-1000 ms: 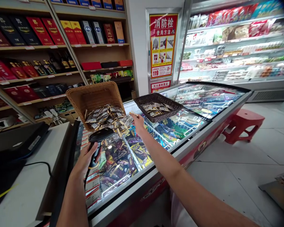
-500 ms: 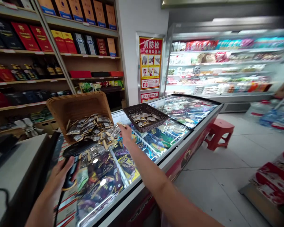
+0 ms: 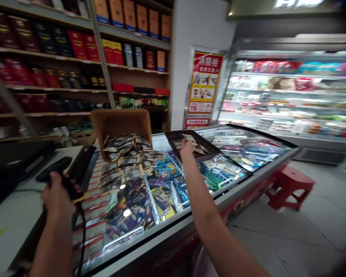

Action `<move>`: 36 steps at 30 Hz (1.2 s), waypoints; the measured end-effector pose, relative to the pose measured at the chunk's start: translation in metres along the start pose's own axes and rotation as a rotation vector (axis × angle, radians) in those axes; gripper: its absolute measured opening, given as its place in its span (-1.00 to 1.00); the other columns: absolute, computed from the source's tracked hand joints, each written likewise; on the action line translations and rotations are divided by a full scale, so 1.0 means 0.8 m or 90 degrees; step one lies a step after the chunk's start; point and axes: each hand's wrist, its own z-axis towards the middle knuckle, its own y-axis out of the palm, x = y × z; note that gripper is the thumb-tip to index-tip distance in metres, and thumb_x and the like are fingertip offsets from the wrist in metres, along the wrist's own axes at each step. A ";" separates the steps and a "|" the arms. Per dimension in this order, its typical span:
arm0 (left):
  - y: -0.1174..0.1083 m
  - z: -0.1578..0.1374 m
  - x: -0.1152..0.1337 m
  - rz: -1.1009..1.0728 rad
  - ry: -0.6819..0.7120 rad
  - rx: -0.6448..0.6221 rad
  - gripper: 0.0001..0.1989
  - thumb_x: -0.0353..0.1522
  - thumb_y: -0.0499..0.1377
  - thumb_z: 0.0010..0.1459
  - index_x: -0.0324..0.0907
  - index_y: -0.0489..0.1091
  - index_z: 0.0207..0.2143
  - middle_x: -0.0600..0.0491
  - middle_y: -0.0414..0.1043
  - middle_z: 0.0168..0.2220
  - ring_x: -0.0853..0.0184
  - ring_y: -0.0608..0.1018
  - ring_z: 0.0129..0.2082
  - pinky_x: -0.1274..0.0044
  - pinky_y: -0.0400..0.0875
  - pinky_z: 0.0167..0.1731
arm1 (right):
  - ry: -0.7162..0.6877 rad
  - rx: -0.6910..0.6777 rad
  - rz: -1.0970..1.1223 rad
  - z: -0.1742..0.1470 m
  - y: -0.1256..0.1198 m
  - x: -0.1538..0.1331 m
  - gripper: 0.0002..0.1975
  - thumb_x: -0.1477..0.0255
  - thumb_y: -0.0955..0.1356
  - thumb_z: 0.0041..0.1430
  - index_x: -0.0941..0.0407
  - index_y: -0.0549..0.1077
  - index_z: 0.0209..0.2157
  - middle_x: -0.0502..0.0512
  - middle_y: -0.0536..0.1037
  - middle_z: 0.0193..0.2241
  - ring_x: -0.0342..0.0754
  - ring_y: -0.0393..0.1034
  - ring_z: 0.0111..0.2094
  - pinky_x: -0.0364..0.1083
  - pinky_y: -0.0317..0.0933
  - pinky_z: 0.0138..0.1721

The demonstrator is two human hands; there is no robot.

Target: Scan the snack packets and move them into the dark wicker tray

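Note:
My left hand (image 3: 57, 192) is wrapped round the handle of a black handheld barcode scanner (image 3: 54, 168), tilted over the counter edge at the left. A cord hangs from its grip. Fingers closed, my right hand (image 3: 187, 147) is over the dark woven basket (image 3: 215, 149) and pinches a small pale packet (image 3: 189, 137). More small packets lie in that basket. To its left, a tan wicker basket (image 3: 121, 117) rests on its side, and many small clear-and-brown packets (image 3: 129, 150) spill from it across the freezer's glass top.
The chest freezer (image 3: 161, 231), with wrapped goods under its glass, runs away to the right. A white counter (image 3: 23, 215) stands at my left. A red stool (image 3: 294, 182) is beside the freezer. Boxed goods fill the shelves (image 3: 72, 90); a lit chiller (image 3: 288, 96) stands behind.
My right hand has gone from the spilled packets to the dark basket with a packet. My left hand has drawn the scanner left, away from the pile. The view has turned left.

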 end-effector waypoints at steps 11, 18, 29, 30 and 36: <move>-0.004 -0.023 0.003 -0.142 -0.065 0.000 -0.59 -0.03 0.20 0.27 -0.18 0.25 -0.35 0.19 0.29 -0.58 0.47 0.31 -0.71 0.60 0.18 -0.71 | -0.295 -0.619 -0.895 -0.221 0.007 0.227 -0.55 0.07 0.55 0.04 0.22 0.54 -0.45 0.51 0.47 0.06 0.42 0.27 0.19 0.24 0.16 0.16; 0.002 -0.028 -0.005 -0.158 -0.071 -0.017 -0.41 0.14 0.32 -0.01 -0.18 0.26 -0.37 0.19 0.31 -0.59 0.48 0.32 -0.71 0.62 0.19 -0.71 | -0.365 -0.655 -1.005 -0.274 0.005 0.253 -0.20 0.06 0.58 -0.03 0.30 0.42 0.10 0.49 0.45 0.10 0.35 0.24 0.21 0.20 0.08 0.22; 0.017 -0.042 0.000 -0.099 -0.045 -0.152 -0.40 0.14 0.36 -0.05 -0.17 0.27 -0.36 0.17 0.33 -0.57 0.46 0.34 -0.71 0.60 0.20 -0.76 | -0.109 -0.540 -0.435 -0.143 -0.020 0.140 -0.69 0.27 0.43 0.15 0.09 0.34 -0.15 -0.12 0.40 -0.49 -0.16 0.34 -0.56 -0.17 0.27 -0.54; 0.019 -0.046 0.001 -0.088 -0.046 -0.178 -0.37 0.15 0.38 -0.11 -0.17 0.28 -0.37 0.16 0.34 -0.56 0.45 0.34 -0.71 0.59 0.19 -0.77 | -0.094 -0.502 -0.391 -0.128 -0.028 0.133 -0.72 0.28 0.41 0.16 0.10 0.33 -0.17 -0.14 0.36 -0.52 -0.17 0.31 -0.59 -0.18 0.24 -0.56; 0.028 -0.073 -0.002 0.028 -0.037 -0.452 -0.37 0.15 0.41 -0.13 -0.19 0.33 -0.41 0.09 0.35 -0.58 0.44 0.31 -0.71 0.59 0.17 -0.77 | -0.052 -0.380 -0.234 -0.080 -0.059 0.131 -0.75 0.25 0.39 0.22 0.08 0.30 -0.19 -0.11 0.37 -0.54 -0.13 0.33 -0.59 -0.14 0.25 -0.56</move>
